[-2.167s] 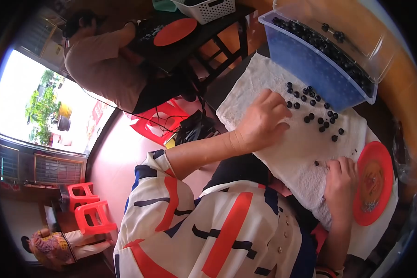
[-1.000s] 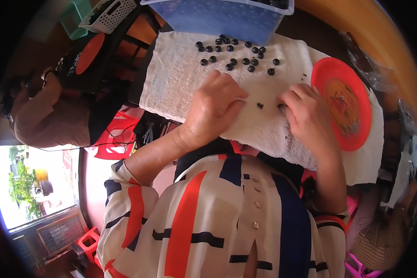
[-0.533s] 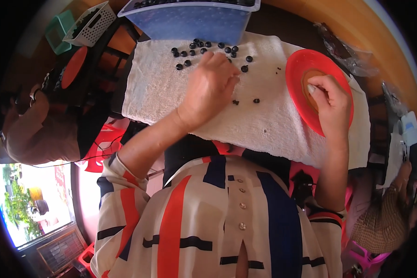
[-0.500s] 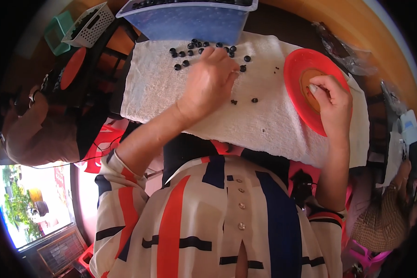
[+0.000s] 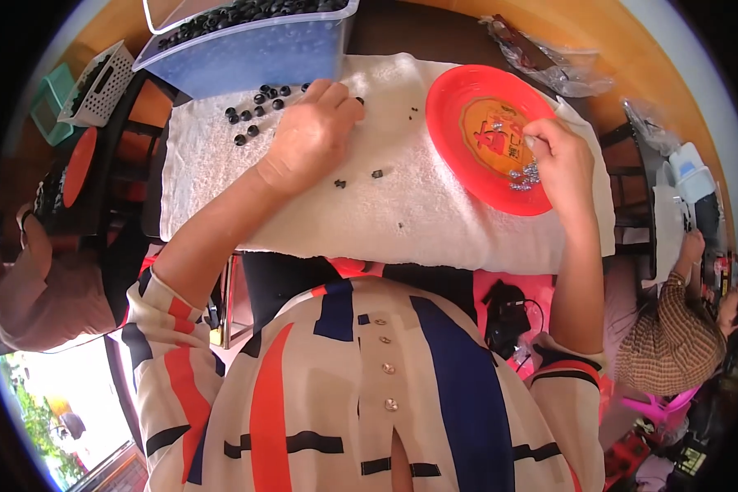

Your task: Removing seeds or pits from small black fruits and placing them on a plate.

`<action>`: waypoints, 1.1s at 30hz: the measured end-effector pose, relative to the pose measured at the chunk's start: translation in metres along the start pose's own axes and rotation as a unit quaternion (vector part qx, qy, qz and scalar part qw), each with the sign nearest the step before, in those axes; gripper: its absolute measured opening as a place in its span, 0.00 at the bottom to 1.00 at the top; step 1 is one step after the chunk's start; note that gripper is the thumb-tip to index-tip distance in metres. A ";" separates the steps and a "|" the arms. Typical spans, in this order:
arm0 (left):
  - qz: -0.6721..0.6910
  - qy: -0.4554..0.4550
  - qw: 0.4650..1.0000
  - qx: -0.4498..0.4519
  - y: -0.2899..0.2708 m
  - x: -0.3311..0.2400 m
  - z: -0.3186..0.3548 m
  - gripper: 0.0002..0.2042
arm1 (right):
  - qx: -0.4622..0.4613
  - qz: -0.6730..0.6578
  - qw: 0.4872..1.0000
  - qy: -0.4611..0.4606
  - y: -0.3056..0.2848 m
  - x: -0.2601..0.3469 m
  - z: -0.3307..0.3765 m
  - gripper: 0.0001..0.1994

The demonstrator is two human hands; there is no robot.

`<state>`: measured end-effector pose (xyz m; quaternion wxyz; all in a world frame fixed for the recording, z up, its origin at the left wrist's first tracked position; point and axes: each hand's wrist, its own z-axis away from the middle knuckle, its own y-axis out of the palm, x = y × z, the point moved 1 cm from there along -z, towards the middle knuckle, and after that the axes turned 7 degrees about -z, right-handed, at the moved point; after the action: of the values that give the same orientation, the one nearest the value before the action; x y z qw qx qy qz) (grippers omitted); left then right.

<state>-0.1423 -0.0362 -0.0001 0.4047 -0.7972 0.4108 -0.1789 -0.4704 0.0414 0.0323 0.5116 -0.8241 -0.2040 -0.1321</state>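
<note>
My left hand (image 5: 316, 127) is over the white towel with its fingers curled down, next to the small round black pieces (image 5: 278, 104) scattered there. One more black piece (image 5: 359, 101) shows beside its fingertips; whatever the fingers grip is hidden. My right hand (image 5: 562, 164) hovers at the right side of a round red plate (image 5: 447, 115), thumb and forefinger pinched together. I cannot make out what is in the pinch. Small shiny pieces (image 5: 522, 177) lie in the plate below that hand, partly covered by it.
A blue-tinted clear tub (image 5: 246, 64) full of black pieces stands at the far left of the towel (image 5: 435, 234). Clear plastic bags (image 5: 566, 70) lie beyond the plate. A white basket (image 5: 102, 86) is at the far left. Co-workers sit on both sides.
The whole view has shifted, so the table sits further left. My right hand has moved off the plate's middle toward its right rim, uncovering shiny pieces. The left hand remains by the black pieces.
</note>
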 end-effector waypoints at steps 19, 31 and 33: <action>0.078 -0.105 0.990 0.042 -0.042 -0.028 0.048 0.07 | 0.094 0.121 0.968 -0.201 0.040 -0.014 -0.032 0.04; 0.128 -0.178 0.974 0.046 -0.047 -0.025 0.055 0.09 | 0.082 -0.038 0.993 -0.082 0.007 -0.025 -0.019 0.08; 0.120 -0.175 0.976 0.041 -0.048 -0.026 0.054 0.09 | 0.089 -0.036 0.990 -0.100 0.008 -0.023 -0.018 0.08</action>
<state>-0.0999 0.0274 0.0063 0.5213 -0.7436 0.4187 -0.0029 -0.4867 0.0174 0.0245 0.5553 -0.7764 -0.2941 -0.0486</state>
